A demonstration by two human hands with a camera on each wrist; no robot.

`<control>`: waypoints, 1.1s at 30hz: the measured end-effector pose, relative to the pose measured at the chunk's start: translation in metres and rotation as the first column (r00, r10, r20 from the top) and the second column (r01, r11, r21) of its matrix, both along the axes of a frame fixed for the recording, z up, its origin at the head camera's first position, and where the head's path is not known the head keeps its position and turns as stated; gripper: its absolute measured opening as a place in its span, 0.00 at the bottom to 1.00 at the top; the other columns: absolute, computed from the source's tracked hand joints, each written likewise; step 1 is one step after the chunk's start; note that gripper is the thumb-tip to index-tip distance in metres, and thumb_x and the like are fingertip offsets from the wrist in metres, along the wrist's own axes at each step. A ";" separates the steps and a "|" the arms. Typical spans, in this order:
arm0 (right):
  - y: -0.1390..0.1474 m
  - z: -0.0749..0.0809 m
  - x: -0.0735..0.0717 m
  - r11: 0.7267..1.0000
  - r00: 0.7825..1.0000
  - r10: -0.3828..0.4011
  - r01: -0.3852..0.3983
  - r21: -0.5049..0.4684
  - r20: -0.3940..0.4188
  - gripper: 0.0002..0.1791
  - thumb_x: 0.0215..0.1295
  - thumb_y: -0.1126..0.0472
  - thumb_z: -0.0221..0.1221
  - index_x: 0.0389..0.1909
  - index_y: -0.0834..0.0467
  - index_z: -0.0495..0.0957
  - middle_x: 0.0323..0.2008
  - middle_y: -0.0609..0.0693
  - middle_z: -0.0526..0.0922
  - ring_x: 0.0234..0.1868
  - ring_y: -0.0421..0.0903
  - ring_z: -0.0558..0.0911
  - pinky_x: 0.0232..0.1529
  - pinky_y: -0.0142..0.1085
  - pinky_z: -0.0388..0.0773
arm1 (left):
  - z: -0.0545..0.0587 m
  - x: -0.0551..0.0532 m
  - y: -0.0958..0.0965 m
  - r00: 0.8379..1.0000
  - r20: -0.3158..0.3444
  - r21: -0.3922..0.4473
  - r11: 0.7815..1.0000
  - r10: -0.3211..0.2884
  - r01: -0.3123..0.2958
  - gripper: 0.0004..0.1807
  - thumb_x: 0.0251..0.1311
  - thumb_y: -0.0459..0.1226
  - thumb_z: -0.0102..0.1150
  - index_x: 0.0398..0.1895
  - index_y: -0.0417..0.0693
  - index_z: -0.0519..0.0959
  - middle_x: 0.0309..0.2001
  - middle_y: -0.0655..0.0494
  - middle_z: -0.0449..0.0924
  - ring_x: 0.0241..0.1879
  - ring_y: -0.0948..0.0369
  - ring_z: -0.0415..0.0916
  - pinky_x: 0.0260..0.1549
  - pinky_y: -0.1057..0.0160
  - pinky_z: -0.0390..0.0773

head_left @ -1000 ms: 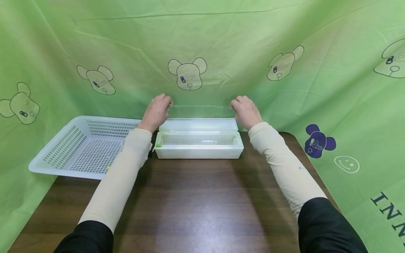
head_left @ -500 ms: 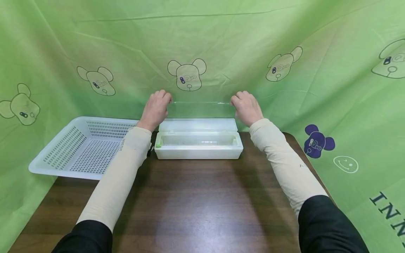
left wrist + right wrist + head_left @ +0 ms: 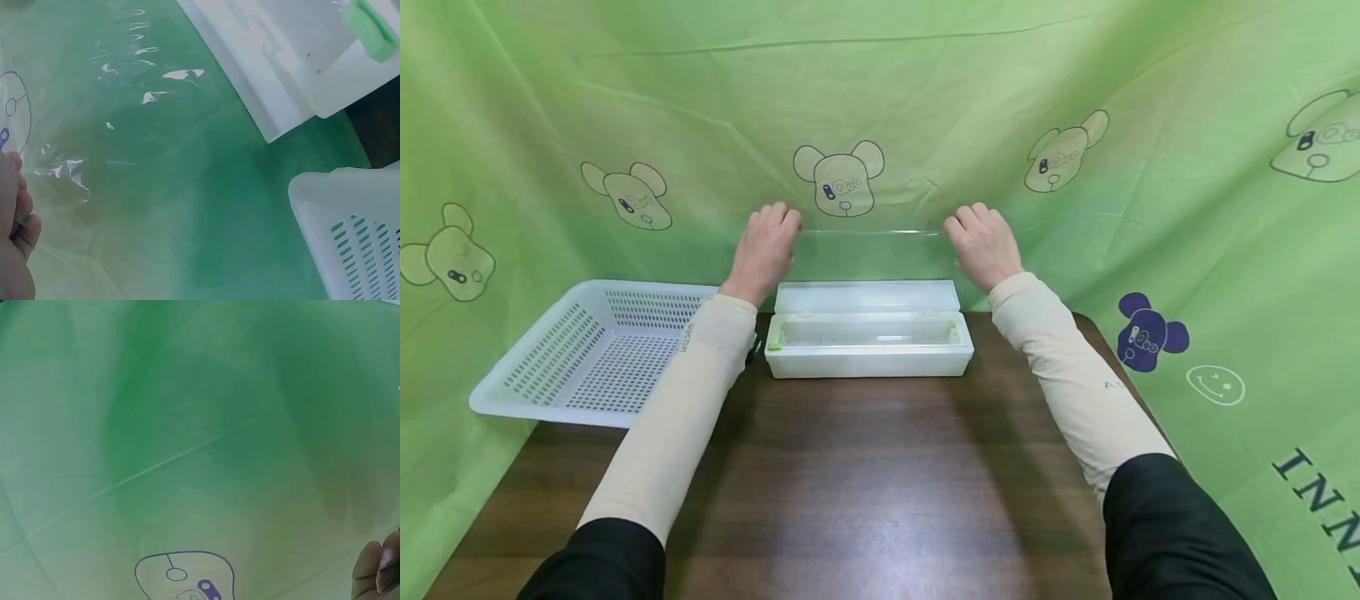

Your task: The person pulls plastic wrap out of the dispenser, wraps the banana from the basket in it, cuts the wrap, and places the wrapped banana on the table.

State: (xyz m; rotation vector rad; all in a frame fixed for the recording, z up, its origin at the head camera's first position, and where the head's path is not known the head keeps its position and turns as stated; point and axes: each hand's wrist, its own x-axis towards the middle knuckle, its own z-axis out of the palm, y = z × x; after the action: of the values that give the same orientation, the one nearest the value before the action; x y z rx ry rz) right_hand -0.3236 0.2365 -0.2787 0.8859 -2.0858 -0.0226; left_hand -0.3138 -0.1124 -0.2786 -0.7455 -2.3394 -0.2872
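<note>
A clear sheet of cling film (image 3: 872, 254) stretches between both hands above the back of a white dispenser box (image 3: 868, 364), its top edge a thin bright line. My left hand (image 3: 765, 252) pinches the film's left corner with curled fingers. At the right corner, my right hand (image 3: 985, 243) grips it the same way. Creases and glints on the film (image 3: 150, 97) show in the left wrist view. The box's lid (image 3: 867, 296) is tipped back, and a green piece (image 3: 374, 31) sits at its left end. Only fingertips (image 3: 369, 569) appear in the right wrist view.
A white perforated basket (image 3: 535, 393) stands left of the box, partly behind the left forearm. Everything rests on a dark brown wooden table (image 3: 865, 483). A green curtain (image 3: 925, 100) with printed bear heads hangs behind and along the sides.
Both hands have risen and moved slightly farther back, drawing the cling film higher above the box. The box and basket have stayed in place.
</note>
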 end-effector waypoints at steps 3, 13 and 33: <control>-0.001 0.003 -0.001 1.000 1.000 -0.007 0.007 0.002 -0.011 0.13 0.42 0.83 0.54 0.30 0.68 0.75 0.28 0.61 0.75 0.29 0.60 0.71 0.26 0.46 0.68 | 0.002 -0.001 -0.001 1.000 -0.011 0.001 1.000 -0.006 0.006 0.19 0.43 0.12 0.55 0.40 0.32 0.77 0.38 0.41 0.76 0.37 0.47 0.70 0.38 0.52 0.71; -0.001 0.013 -0.005 0.999 0.999 -0.036 0.036 0.011 -0.017 0.15 0.39 0.82 0.59 0.31 0.68 0.76 0.28 0.61 0.75 0.29 0.59 0.72 0.27 0.46 0.70 | 0.010 -0.006 -0.001 0.999 -0.050 0.014 1.000 -0.020 0.020 0.19 0.43 0.12 0.54 0.39 0.33 0.76 0.37 0.41 0.75 0.35 0.47 0.69 0.35 0.53 0.70; 0.001 0.027 -0.008 0.999 0.999 -0.041 0.041 0.003 -0.018 0.13 0.42 0.83 0.58 0.31 0.68 0.76 0.28 0.61 0.76 0.29 0.59 0.72 0.27 0.46 0.69 | 0.025 -0.011 0.001 0.999 -0.053 0.013 1.000 -0.012 0.013 0.18 0.45 0.12 0.53 0.40 0.32 0.76 0.38 0.40 0.75 0.36 0.47 0.68 0.36 0.52 0.70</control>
State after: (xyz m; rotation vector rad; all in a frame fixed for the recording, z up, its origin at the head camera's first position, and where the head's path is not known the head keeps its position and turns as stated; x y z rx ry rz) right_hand -0.3312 0.2374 -0.2515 0.8419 -2.0878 -0.0549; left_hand -0.3246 -0.1114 -0.2539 -0.7525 -2.2818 -0.2852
